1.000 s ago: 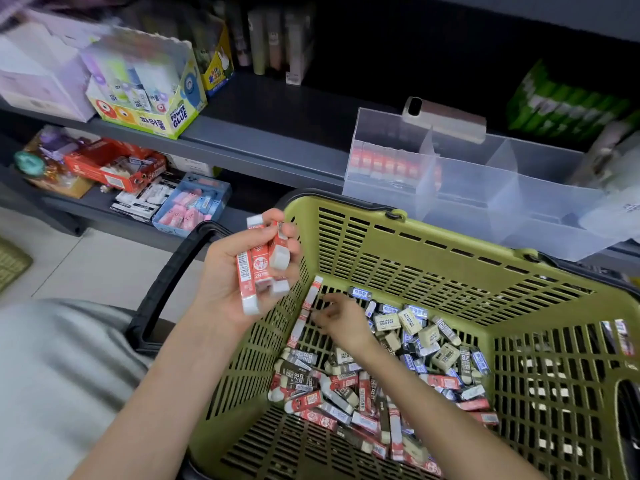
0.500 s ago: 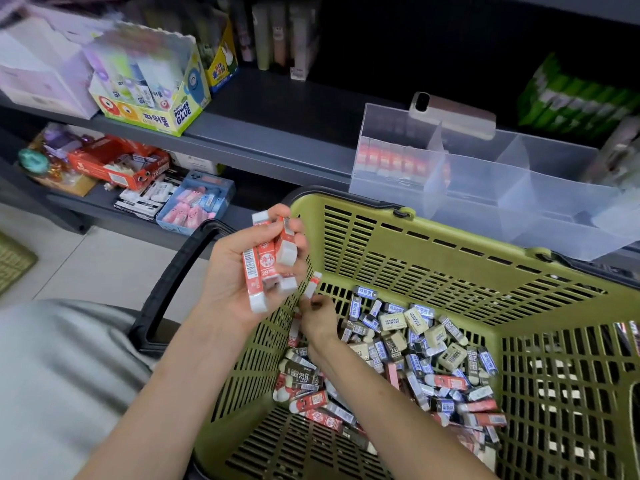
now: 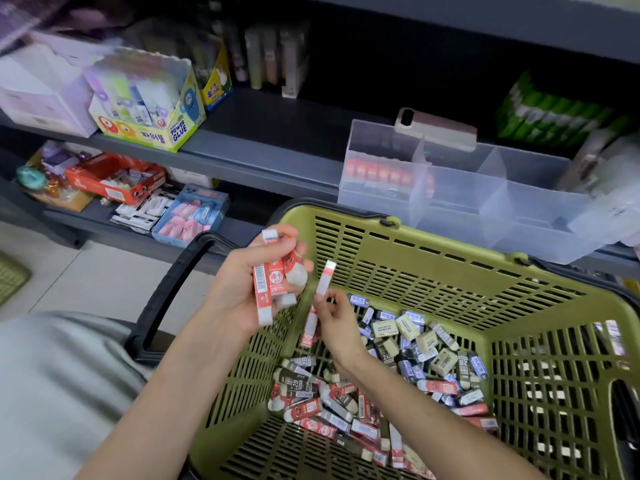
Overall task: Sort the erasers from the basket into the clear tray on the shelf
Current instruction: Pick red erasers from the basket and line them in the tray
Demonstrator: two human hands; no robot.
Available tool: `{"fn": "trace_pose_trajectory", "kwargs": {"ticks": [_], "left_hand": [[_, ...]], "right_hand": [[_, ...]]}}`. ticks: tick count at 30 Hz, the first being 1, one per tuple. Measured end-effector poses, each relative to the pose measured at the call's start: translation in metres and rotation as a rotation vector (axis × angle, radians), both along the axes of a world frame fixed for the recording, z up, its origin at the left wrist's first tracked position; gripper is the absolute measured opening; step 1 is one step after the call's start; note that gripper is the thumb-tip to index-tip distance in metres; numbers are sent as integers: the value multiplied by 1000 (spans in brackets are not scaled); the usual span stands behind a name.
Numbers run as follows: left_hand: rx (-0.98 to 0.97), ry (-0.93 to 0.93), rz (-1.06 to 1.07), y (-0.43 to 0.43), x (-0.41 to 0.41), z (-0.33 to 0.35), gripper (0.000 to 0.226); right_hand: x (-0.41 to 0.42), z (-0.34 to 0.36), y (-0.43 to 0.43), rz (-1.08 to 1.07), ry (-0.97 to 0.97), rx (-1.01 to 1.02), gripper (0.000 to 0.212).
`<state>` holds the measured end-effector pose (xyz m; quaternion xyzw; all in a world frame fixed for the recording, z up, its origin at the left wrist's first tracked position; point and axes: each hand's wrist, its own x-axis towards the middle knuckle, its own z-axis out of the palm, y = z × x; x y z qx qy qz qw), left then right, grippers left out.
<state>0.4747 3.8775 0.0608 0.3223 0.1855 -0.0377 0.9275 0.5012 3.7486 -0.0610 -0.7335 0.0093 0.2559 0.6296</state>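
Two shelves (image 3: 277, 157) behind basket (image 3: 433, 237); left hand (image 3: 235, 292) grips erasers (image 3: 275, 278), right hand (image 3: 337, 327) pinches an eraser (image 3: 326, 277).

The left hand (image 3: 239, 289) is gripping several red erasers (image 3: 272, 280). The right hand (image 3: 334, 323) is pinching another eraser (image 3: 325, 280) above the green basket (image 3: 398, 244).

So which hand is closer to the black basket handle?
Left. The left hand, gripping several red erasers, is just beside the black handle; the right hand, pinching one eraser, is farther off, over the inside of the basket.
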Motion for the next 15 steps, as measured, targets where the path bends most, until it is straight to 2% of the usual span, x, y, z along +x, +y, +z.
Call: {"fn": "trace_pose_trajectory", "kwargs": {"ticks": [3, 5, 7, 10, 15], "left_hand": [[414, 66, -107, -6, -2, -3, 9], [601, 113, -213, -15, -5, -5, 16], [692, 120, -330, -24, -7, -3, 26], [813, 33, -474, -41, -6, 5, 32], [772, -120, -566, -69, 11, 23, 47]], "right_hand": [[6, 38, -26, 28, -89, 84, 15], [8, 64, -43, 33, -182, 133, 11], [11, 89, -57, 16, -282, 148, 9], [14, 122, -71, -35, -353, 184, 12], [20, 146, -83, -97, -402, 219, 6]]}}
